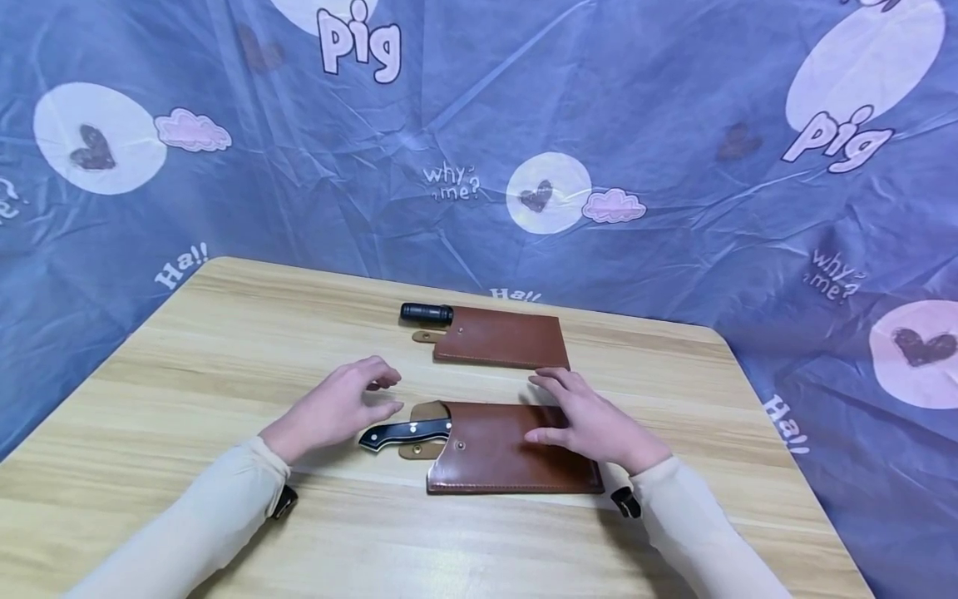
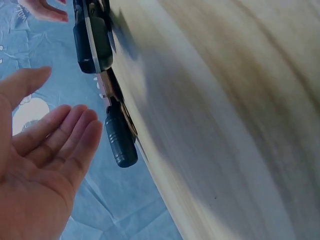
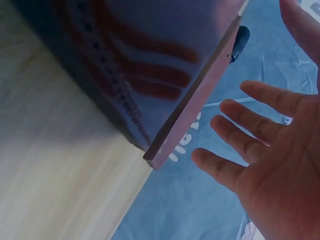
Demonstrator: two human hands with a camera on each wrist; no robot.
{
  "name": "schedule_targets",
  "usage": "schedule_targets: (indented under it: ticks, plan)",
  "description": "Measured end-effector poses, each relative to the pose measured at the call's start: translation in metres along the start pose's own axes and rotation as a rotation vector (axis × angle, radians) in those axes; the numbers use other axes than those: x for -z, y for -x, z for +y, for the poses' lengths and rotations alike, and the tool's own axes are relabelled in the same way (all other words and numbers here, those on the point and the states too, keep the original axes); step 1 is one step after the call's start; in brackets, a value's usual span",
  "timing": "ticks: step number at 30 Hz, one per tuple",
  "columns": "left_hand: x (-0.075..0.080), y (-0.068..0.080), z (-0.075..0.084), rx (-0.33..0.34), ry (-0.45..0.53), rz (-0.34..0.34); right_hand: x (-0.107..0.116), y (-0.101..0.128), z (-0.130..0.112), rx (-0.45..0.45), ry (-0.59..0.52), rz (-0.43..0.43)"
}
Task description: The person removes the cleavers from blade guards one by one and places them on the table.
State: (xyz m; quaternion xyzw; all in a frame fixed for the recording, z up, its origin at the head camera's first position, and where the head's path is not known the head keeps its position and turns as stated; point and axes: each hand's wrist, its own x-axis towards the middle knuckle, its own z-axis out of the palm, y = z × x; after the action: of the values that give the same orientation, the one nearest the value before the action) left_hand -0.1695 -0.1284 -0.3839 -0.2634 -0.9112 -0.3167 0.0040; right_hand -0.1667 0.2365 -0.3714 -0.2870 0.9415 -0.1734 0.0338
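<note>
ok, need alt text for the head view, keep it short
A person's two hands hover over a near brown leather sheath on a wooden table: the right hand above the sheath, the left hand open beside the black knife handle sticking out of it. A second sheathed knife lies behind, against a blue patterned cloth backdrop.

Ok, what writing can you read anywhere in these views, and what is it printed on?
All of it is on the blue printed cloth behind and around the table:
"pig", top centre and again top right.
"why me?", centre and again at right.
"Ha!!", at the left edge of the table, behind its far edge (partly hidden), and at the right.
No writing shows on the near leather sheath, the far leather sheath or the knife handles.
Wrist views: lettering on the cloth too blurred to read.
</note>
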Motion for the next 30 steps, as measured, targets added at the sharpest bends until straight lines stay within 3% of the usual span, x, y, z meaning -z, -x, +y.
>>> schedule_targets:
  ticks: [7, 12, 18, 30]
  plan:
    - [-0.001, 0.004, 0.005, -0.067, 0.022, -0.145, -0.003, 0.001, -0.007, 0.032, -0.015, -0.045]
    - [-0.006, 0.006, 0.007, -0.087, 0.004, -0.2, -0.008, 0.002, -0.01, 0.05, -0.016, -0.084]
    - [-0.011, 0.007, 0.008, -0.048, -0.027, -0.227, -0.013, 0.002, -0.011, 0.064, 0.004, -0.128]
    - [-0.011, 0.007, 0.01, -0.018, -0.065, -0.203, -0.018, 0.002, -0.01, 0.042, -0.003, -0.163]
